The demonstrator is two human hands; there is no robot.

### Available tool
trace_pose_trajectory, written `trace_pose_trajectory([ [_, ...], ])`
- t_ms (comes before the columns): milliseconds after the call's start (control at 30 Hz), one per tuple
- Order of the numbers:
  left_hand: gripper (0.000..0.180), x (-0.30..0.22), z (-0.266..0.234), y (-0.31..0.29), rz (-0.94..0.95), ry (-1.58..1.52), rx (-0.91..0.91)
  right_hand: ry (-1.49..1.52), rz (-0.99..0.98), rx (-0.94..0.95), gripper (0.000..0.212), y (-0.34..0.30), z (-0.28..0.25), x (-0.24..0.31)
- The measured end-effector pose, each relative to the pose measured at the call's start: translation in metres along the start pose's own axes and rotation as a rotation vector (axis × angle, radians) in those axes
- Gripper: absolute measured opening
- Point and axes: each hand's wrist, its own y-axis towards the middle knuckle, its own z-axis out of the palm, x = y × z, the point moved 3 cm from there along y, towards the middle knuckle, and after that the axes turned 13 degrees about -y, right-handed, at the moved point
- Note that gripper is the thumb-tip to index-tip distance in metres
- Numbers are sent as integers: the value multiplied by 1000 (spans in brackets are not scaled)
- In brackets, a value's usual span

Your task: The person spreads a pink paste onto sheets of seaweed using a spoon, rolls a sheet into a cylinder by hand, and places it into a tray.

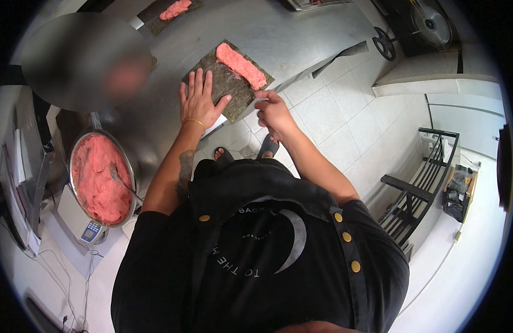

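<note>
The left hand [202,105] is laid palm down on the dark green seaweed sheet [239,97]. Its fingers are extended and slightly parted, the thumb angled out to the right; they grip nothing. A thin yellow band [194,123] encircles the left wrist.

The right hand [277,115] is positioned at the right side of the same sheet. Its index finger points toward the lower end of the pink paste strip [241,66]; the other fingers are curled inward. Whether the fingertip touches the paste, or the curled fingers grip anything, cannot be told from this view.

The sheet lies flat at the near edge of the metal table [306,41], its corners pointing up, down and sideways. The paste strip runs along its upper right side (a faint smear of paste marks the surface next to the strip).

A second seaweed sheet [149,21] lies farther up the table and carries a smaller portion of paste [176,9]. At the left, a metal bowl [133,180] contains a large mass of pink paste [98,177]. A spoon [116,173] is set in this mass, its handle reaching the bowl's right rim. A scale with a keypad [91,232] shows below the bowl.
</note>
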Motion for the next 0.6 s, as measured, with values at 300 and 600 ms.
trace_pose_trajectory([
  [300,95,1,0,0,-20,-3,24,32,11,27,28,-41,-19,-10],
  [600,90,-1,2,2,13,-28,-41,-97,-123,-61,26,-36,-86,6],
])
